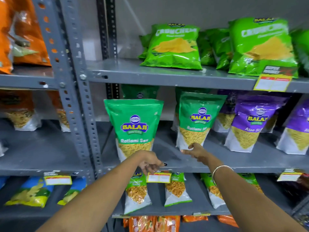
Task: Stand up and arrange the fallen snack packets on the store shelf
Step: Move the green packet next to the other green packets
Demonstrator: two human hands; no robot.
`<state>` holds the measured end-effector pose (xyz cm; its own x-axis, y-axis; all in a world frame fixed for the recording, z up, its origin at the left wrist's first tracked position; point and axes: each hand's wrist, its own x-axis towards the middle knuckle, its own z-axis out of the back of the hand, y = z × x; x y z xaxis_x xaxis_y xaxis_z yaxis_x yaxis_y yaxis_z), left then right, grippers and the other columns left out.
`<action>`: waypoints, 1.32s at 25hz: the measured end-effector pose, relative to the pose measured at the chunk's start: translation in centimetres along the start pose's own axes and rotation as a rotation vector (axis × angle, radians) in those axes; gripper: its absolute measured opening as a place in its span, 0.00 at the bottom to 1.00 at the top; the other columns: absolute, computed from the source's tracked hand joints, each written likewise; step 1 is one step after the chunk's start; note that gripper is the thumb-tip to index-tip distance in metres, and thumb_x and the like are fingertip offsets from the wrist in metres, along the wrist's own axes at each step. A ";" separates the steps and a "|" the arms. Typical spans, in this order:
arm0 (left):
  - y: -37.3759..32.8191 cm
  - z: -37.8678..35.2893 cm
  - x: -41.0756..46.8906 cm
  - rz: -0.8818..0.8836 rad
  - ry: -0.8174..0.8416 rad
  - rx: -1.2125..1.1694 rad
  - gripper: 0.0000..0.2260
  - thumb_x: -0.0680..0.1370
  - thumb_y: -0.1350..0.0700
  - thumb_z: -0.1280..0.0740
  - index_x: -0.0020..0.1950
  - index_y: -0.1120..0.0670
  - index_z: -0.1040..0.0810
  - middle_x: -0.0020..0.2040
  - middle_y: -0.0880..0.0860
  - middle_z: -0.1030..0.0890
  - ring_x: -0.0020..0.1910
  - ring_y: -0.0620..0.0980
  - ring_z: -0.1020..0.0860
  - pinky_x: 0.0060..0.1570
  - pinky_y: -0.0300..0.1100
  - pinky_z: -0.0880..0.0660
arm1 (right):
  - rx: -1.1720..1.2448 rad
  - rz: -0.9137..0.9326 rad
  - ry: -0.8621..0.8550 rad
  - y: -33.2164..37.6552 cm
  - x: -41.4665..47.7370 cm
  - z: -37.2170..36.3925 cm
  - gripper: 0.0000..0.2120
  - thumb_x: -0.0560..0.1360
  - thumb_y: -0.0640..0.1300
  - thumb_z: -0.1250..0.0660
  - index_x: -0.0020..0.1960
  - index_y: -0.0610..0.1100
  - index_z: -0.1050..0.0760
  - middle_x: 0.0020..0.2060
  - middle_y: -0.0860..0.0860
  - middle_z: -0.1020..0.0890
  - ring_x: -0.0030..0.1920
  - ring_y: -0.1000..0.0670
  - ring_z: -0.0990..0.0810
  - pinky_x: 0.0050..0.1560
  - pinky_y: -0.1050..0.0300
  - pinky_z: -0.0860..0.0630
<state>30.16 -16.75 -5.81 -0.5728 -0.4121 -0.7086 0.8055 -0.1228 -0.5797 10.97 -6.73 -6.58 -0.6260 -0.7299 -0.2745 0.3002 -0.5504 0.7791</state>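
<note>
Two green Balaji Ratlami Sev packets stand upright on the grey middle shelf [225, 159]. The left packet [133, 124] is near the shelf's front edge, and the second packet [199, 119] stands further back to its right. My left hand [150, 163] hangs just below and in front of the left packet's base, fingers loose and holding nothing. My right hand [194, 150] is at the lower left corner of the second packet, thumb and fingers slightly apart. I cannot tell whether it touches the packet.
Purple Aloo Sev packets [255, 121] stand to the right on the same shelf. Green Crunchem bags [173, 46] line the shelf above. More packets lean on the shelf below, behind a yellow price tag [158, 178]. A perforated grey upright [83, 97] divides the bays.
</note>
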 end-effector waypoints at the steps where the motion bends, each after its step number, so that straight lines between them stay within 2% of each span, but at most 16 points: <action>1: -1.4 -0.9 0.9 -0.087 -0.051 -0.052 0.09 0.79 0.51 0.39 0.47 0.56 0.27 0.45 0.53 0.24 0.46 0.51 0.23 0.57 0.51 0.28 | 0.017 0.013 -0.047 -1.1 0.4 1.6 0.23 0.68 0.51 0.27 0.54 0.40 0.33 0.39 0.49 0.26 0.35 0.54 0.30 0.31 0.64 0.35; 2: -2.7 -1.7 2.0 -0.168 -0.124 -0.113 0.07 0.79 0.52 0.38 0.47 0.55 0.28 0.49 0.55 0.25 0.48 0.52 0.24 0.52 0.48 0.28 | 0.040 0.030 -0.076 -2.3 1.1 3.1 0.26 0.66 0.52 0.26 0.54 0.39 0.32 0.46 0.47 0.23 0.40 0.51 0.25 0.38 0.60 0.28; 3: -4.1 -2.6 3.3 -0.226 -0.220 -0.178 0.06 0.78 0.52 0.37 0.50 0.54 0.28 0.53 0.56 0.25 0.51 0.53 0.25 0.49 0.45 0.29 | 0.048 0.050 -0.116 -3.5 1.8 4.7 0.30 0.66 0.52 0.25 0.59 0.36 0.32 0.55 0.44 0.23 0.51 0.46 0.22 0.49 0.54 0.24; 4: -5.4 -3.2 4.7 -0.266 -0.341 -0.226 0.09 0.77 0.53 0.35 0.55 0.55 0.27 0.57 0.58 0.26 0.55 0.55 0.26 0.49 0.44 0.30 | 0.065 0.055 -0.139 -4.2 2.4 6.2 0.34 0.66 0.50 0.25 0.64 0.35 0.34 0.62 0.42 0.26 0.60 0.43 0.25 0.58 0.51 0.27; 5: -6.8 -3.7 6.1 -0.286 -0.471 -0.246 0.19 0.75 0.52 0.33 0.63 0.57 0.30 0.64 0.59 0.28 0.62 0.56 0.27 0.52 0.43 0.29 | 0.087 0.065 -0.145 -4.9 3.2 7.6 0.36 0.67 0.47 0.25 0.67 0.34 0.37 0.65 0.41 0.29 0.64 0.42 0.28 0.62 0.51 0.30; 6: -7.8 -4.0 7.3 -0.287 -0.584 -0.252 0.29 0.74 0.52 0.31 0.71 0.59 0.37 0.71 0.59 0.32 0.68 0.56 0.30 0.60 0.44 0.30 | 0.108 0.075 -0.129 -5.7 4.2 8.6 0.36 0.67 0.45 0.25 0.68 0.34 0.39 0.66 0.40 0.30 0.64 0.43 0.29 0.63 0.50 0.31; 8: -9.6 -4.1 8.9 -0.281 -0.717 -0.292 0.40 0.72 0.54 0.28 0.76 0.60 0.47 0.77 0.58 0.41 0.75 0.55 0.38 0.72 0.47 0.38 | 0.175 0.112 -0.068 -6.5 6.6 9.9 0.37 0.68 0.42 0.25 0.69 0.36 0.41 0.69 0.40 0.33 0.65 0.44 0.31 0.65 0.49 0.31; 10: -10.6 -3.5 10.8 -0.268 -0.754 -0.343 0.41 0.71 0.58 0.27 0.76 0.60 0.48 0.77 0.58 0.42 0.76 0.55 0.41 0.74 0.48 0.40 | 0.244 0.152 0.015 -6.7 8.9 10.3 0.37 0.69 0.38 0.27 0.71 0.35 0.43 0.70 0.40 0.35 0.69 0.44 0.34 0.68 0.49 0.34; 12: -10.5 -2.6 12.6 -0.239 -0.749 -0.326 0.40 0.68 0.58 0.25 0.75 0.61 0.42 0.75 0.58 0.36 0.73 0.56 0.36 0.72 0.50 0.37 | 0.263 0.160 0.076 -7.0 10.8 9.8 0.36 0.69 0.36 0.27 0.71 0.35 0.42 0.70 0.40 0.34 0.67 0.45 0.32 0.67 0.48 0.33; 15: -10.7 -2.9 13.8 -0.231 -0.723 -0.351 0.34 0.63 0.57 0.22 0.65 0.63 0.31 0.64 0.57 0.24 0.62 0.56 0.25 0.63 0.48 0.28 | 0.300 0.186 0.153 -7.0 12.0 8.6 0.28 0.67 0.33 0.26 0.62 0.35 0.34 0.65 0.38 0.26 0.59 0.46 0.26 0.54 0.56 0.26; 17: -11.3 -3.4 13.6 -0.266 -0.747 -0.443 0.26 0.67 0.67 0.26 0.63 0.66 0.30 0.61 0.62 0.22 0.58 0.57 0.23 0.59 0.47 0.27 | 0.344 0.216 0.160 -7.1 12.5 8.0 0.27 0.65 0.32 0.26 0.61 0.35 0.32 0.63 0.38 0.24 0.56 0.47 0.24 0.49 0.60 0.23; 20: -11.4 -3.9 13.3 -0.310 -0.783 -0.474 0.23 0.68 0.72 0.29 0.62 0.69 0.29 0.62 0.66 0.22 0.57 0.58 0.22 0.60 0.51 0.27 | 0.354 0.214 0.126 -7.2 12.3 7.7 0.30 0.64 0.34 0.24 0.63 0.36 0.32 0.62 0.40 0.23 0.61 0.42 0.23 0.61 0.46 0.25; 23: -11.2 -4.9 12.5 -0.295 -0.787 -0.482 0.21 0.68 0.70 0.28 0.60 0.68 0.27 0.60 0.66 0.21 0.54 0.56 0.21 0.58 0.51 0.25 | 0.353 0.212 0.123 -7.6 11.2 8.0 0.29 0.64 0.34 0.25 0.63 0.38 0.31 0.63 0.40 0.23 0.62 0.40 0.24 0.64 0.41 0.27; 26: -11.0 -6.4 11.4 -0.293 -0.785 -0.445 0.21 0.68 0.67 0.26 0.59 0.67 0.26 0.59 0.64 0.20 0.57 0.58 0.21 0.56 0.48 0.25 | 0.315 0.234 0.117 -8.4 9.3 8.5 0.30 0.64 0.35 0.24 0.63 0.41 0.31 0.63 0.40 0.22 0.62 0.40 0.24 0.65 0.40 0.27; 29: -10.7 -7.8 10.1 -0.291 -0.797 -0.411 0.20 0.67 0.65 0.25 0.58 0.66 0.25 0.58 0.62 0.19 0.57 0.57 0.20 0.53 0.42 0.25 | 0.254 0.225 0.122 -8.9 7.5 9.2 0.32 0.64 0.38 0.23 0.65 0.40 0.32 0.63 0.42 0.22 0.62 0.42 0.23 0.65 0.46 0.27; 33: -10.1 -9.1 8.7 -0.280 -0.825 -0.352 0.20 0.66 0.62 0.24 0.56 0.66 0.23 0.57 0.62 0.18 0.55 0.57 0.19 0.54 0.46 0.23 | 0.200 0.226 0.121 -8.7 5.3 9.7 0.34 0.63 0.38 0.23 0.65 0.39 0.32 0.62 0.42 0.22 0.63 0.42 0.24 0.66 0.49 0.28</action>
<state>15.70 -10.88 -9.81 -0.3419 -0.9350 -0.0937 0.4852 -0.0902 -0.8698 -1.90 -1.91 -9.33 -0.4658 -0.8741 -0.1377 0.2668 -0.2871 0.9200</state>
